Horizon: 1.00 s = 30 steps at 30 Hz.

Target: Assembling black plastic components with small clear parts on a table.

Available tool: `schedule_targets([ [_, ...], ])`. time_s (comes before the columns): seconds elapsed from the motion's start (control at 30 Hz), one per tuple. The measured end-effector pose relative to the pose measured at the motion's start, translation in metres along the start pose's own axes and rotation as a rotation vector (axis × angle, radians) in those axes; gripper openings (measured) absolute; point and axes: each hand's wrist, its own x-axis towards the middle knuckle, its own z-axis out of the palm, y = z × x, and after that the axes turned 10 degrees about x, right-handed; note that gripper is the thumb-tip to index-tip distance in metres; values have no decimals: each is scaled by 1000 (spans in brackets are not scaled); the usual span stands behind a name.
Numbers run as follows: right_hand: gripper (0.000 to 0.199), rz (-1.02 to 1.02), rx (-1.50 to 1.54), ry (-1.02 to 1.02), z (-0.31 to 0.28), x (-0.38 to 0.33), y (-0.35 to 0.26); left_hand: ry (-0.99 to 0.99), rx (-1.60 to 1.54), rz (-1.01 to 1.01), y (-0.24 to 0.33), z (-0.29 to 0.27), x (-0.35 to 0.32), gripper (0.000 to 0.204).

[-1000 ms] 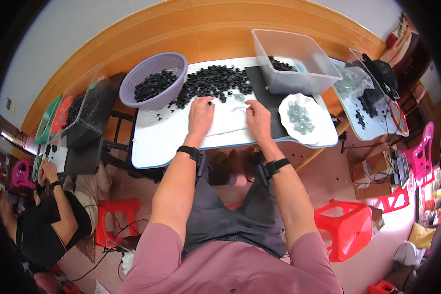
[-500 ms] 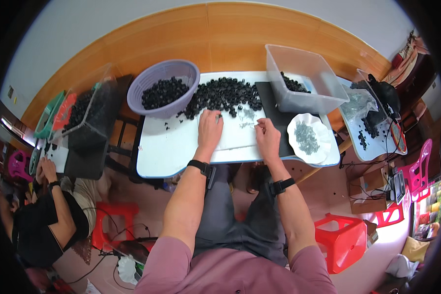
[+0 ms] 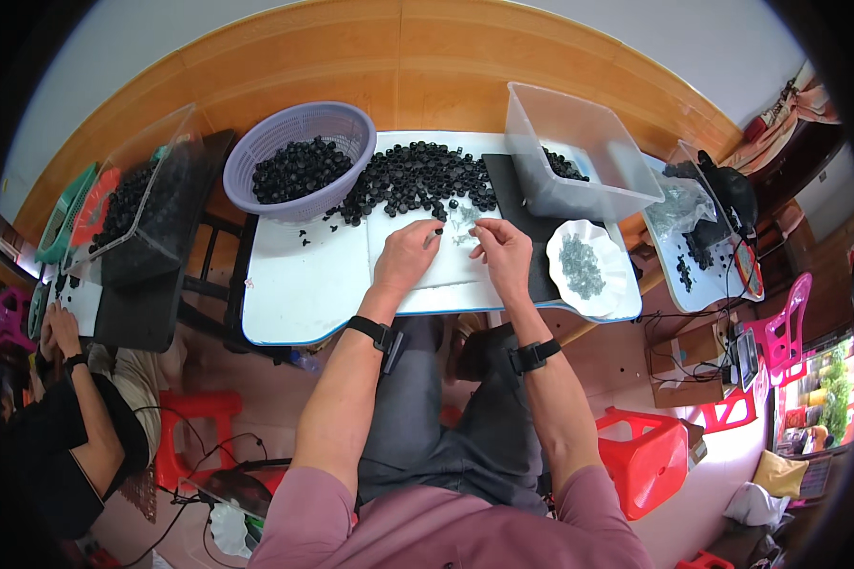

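My left hand (image 3: 406, 256) is closed in a pinch on a small black ring-like part (image 3: 438, 231) over a white sheet (image 3: 387, 226). Facing it, my right hand (image 3: 506, 254) has thumb and fingers pressed together. Whatever those fingertips hold, if anything, is too small to make out. Between and just beyond the hands lie small clear pieces (image 3: 464, 220). Behind them spreads a heap of black ring-like parts (image 3: 427, 175) on the white table (image 3: 289, 308). More clear pieces fill the middle of a white scalloped dish (image 3: 613, 267) to the right.
A purple basket (image 3: 361, 128) of black parts stands at the back left. At the back right, a clear plastic bin (image 3: 593, 194) rests on a black mat (image 3: 531, 242). Another person (image 3: 104, 427) works at a table on the left. A red stool (image 3: 650, 465) stands at right.
My right hand has moved left and a little up, closer to my left hand. The left hand has turned, so its black part points toward the right hand. The whole view has shifted slightly.
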Motion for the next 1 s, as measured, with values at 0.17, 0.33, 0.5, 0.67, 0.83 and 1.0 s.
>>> schedule_targets([
  [0.17,18,-8,26,-14,12,-5,17,-46,-48,60,5,-1,1,23],
  [0.33,17,-45,-39,-48,17,-3,17,-61,-42,108,3,-2,2,20],
  [0.5,15,-30,-94,-62,15,-2,23,-79,-15,163,3,2,3,19],
  [0.67,14,-49,-142,-66,15,-1,27,-41,54,203,4,1,3,18],
  [0.83,14,-160,-231,-79,13,-1,32,-25,73,244,4,2,4,18],
  [1.0,14,-107,-122,-69,16,-6,27,4,59,211,2,2,3,17],
])
